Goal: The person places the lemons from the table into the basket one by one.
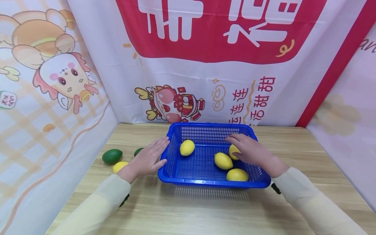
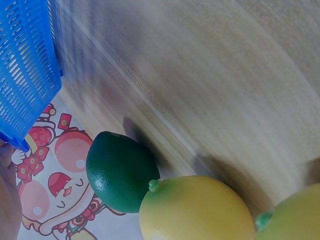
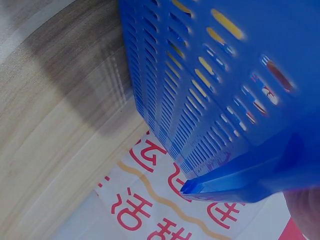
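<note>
A blue plastic basket [image 1: 199, 181] stands on the table with several yellow lemons inside, one lemon [image 1: 187, 148] on the left and others grouped at the right. My left hand [image 1: 148, 158] rests against the basket's left rim, fingers extended. Over the right side reaches my right hand [image 1: 251, 150], its fingers spread from the thumb above a lemon [image 1: 234, 152] that it partly covers. Beside that lie another lemon [image 1: 223, 161] and a lemon [image 1: 237, 175] near the front wall. In the right wrist view, yellow shows through slots of the basket [image 3: 200, 100].
Left of the basket lie a green lime [image 1: 112, 156], a lemon [image 1: 119, 166] and a second lime [image 1: 138, 151] partly behind my left hand. The left wrist view shows a lime [image 2: 121, 172] beside lemons [image 2: 197, 210]. A printed cloth [image 1: 123, 81] hangs behind the table.
</note>
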`<state>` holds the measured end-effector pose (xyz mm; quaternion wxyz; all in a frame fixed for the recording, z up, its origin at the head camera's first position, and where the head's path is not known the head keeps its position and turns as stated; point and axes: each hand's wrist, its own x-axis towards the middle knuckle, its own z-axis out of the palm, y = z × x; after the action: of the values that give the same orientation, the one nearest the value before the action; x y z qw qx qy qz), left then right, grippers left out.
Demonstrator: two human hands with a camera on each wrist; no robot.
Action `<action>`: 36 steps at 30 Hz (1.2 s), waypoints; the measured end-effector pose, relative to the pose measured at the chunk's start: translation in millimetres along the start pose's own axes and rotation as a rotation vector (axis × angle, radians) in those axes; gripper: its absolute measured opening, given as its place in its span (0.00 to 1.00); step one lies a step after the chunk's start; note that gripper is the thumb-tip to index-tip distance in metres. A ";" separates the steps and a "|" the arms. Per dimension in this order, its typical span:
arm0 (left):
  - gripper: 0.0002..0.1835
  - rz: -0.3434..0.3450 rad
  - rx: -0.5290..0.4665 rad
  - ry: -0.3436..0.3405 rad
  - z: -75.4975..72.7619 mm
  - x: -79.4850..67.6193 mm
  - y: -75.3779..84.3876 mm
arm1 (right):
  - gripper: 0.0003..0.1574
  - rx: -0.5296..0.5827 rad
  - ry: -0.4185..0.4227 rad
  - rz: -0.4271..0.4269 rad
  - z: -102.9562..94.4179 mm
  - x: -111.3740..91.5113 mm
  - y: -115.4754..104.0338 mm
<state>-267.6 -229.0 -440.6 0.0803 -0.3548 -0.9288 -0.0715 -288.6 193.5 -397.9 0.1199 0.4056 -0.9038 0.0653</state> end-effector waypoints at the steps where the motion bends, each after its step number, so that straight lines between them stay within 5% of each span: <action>1: 0.38 0.001 0.000 0.000 0.0 0.1 -0.5 | 0.35 0.001 -0.001 0.002 0.1 -0.2 0.2; 17: 0.39 0.000 0.027 -0.014 -3.7 2.6 -3.3 | 0.36 -0.015 0.045 -0.022 -8.7 -8.9 1.1; 36: 0.40 0.019 0.039 -0.021 -6.9 4.3 -2.9 | 0.36 -0.010 0.209 -0.066 -37.3 -34.5 3.8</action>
<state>-272.0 -229.7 -433.2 0.0782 -0.3626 -0.9274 -0.0489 -263.1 228.8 -371.4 0.2176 0.4254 -0.8728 0.0990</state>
